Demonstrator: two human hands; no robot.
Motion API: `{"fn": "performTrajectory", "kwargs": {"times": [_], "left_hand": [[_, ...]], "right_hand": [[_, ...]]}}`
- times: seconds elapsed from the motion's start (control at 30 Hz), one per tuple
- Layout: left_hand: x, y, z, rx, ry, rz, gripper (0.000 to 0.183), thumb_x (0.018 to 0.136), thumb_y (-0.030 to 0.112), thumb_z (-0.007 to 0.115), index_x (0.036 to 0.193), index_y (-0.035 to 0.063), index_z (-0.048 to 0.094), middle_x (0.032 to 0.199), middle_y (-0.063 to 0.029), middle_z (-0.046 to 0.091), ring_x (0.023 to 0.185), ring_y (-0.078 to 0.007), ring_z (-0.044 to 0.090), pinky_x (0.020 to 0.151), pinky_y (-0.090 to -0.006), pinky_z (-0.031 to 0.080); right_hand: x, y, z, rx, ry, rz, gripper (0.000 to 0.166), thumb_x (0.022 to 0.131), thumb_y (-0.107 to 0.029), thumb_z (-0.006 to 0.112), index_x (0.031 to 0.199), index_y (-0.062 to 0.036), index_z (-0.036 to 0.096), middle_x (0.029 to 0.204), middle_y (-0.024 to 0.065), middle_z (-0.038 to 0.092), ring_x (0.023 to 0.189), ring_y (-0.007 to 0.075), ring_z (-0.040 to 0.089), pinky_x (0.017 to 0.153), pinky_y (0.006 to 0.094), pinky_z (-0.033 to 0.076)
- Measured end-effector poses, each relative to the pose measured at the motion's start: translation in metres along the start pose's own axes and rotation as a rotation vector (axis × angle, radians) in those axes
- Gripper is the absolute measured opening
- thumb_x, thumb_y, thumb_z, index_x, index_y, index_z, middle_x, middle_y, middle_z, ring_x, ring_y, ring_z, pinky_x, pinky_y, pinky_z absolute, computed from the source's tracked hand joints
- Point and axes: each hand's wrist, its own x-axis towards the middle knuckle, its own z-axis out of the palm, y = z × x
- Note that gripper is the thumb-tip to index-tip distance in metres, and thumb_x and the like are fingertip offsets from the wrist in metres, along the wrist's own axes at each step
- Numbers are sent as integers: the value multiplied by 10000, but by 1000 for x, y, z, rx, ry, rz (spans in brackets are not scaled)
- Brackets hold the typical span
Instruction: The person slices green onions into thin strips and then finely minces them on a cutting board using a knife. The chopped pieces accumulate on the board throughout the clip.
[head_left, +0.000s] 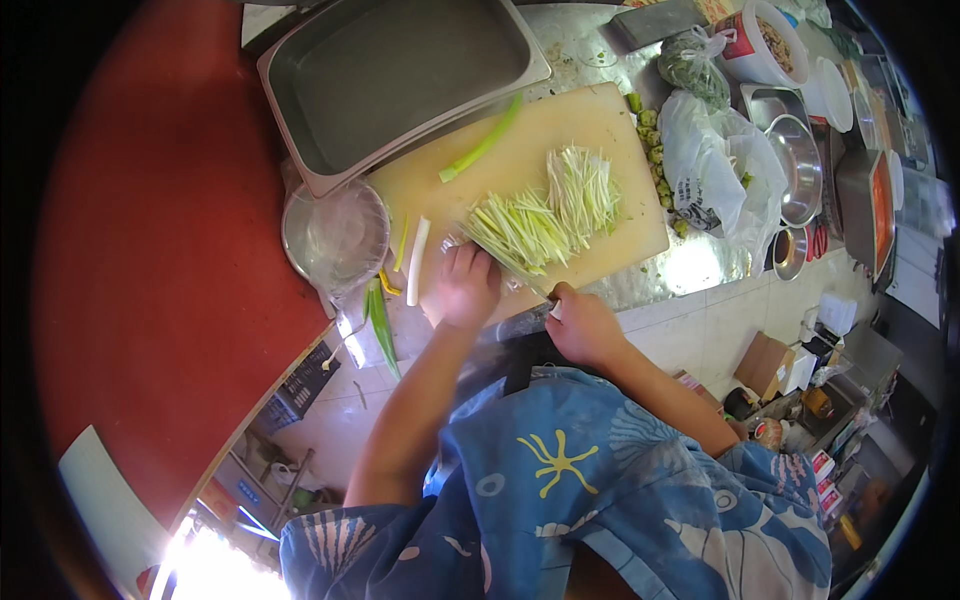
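Observation:
My right hand (583, 328) grips the handle of a kitchen knife (523, 274), whose blade slants up and left across the cutting board (600, 116). Curled fingers of my left hand (469, 289) press down just left of the blade; pale leek pieces (512, 285) show at its edge, mostly hidden beneath it. Against the far side of the knife lies a pile of yellow-green leek shreds (521, 229), and a paler pile (583, 195) adjoins it. A white leek stalk (417, 262) rests left of my left hand. Farther back lies a green leek length (484, 142).
A deep steel pan (397, 82) overhangs the board's far left edge. Beside it sits a plastic-covered bowl (337, 232). Green leaves (381, 322) lie at the near left. To the right are trimmed green stalks (654, 154), a white plastic bag (709, 161) and a steel bowl (796, 169).

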Motion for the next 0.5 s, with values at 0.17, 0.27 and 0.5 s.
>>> {"fn": "performTrajectory", "kwargs": {"times": [0.17, 0.27, 0.5], "left_hand": [[2, 2, -4, -9, 21, 14, 187, 762, 54, 750, 944, 66, 710, 1055, -110, 694, 943, -347, 663, 824, -461, 573], [4, 6, -13, -42, 42, -45, 159, 806, 34, 758, 958, 57, 719, 1054, -122, 690, 949, -347, 667, 843, -451, 576], [-29, 24, -22, -189, 124, -656, 146, 921, 106, 770, 1027, 35, 696, 1095, -152, 665, 940, -300, 676, 803, -440, 584]], "right_hand": [[28, 2, 13, 38, 21, -26, 345, 931, -217, 670, 1208, -12, 641, 983, 305, 737, 976, 507, 715, 894, 573, 570], [23, -2, -7, 112, 43, -40, 371, 931, -214, 660, 1240, -8, 644, 985, 308, 739, 968, 505, 719, 880, 566, 573], [-11, 43, -74, 146, 244, 154, 376, 928, -211, 660, 1255, -26, 648, 963, 312, 740, 949, 503, 725, 853, 554, 574]]}}
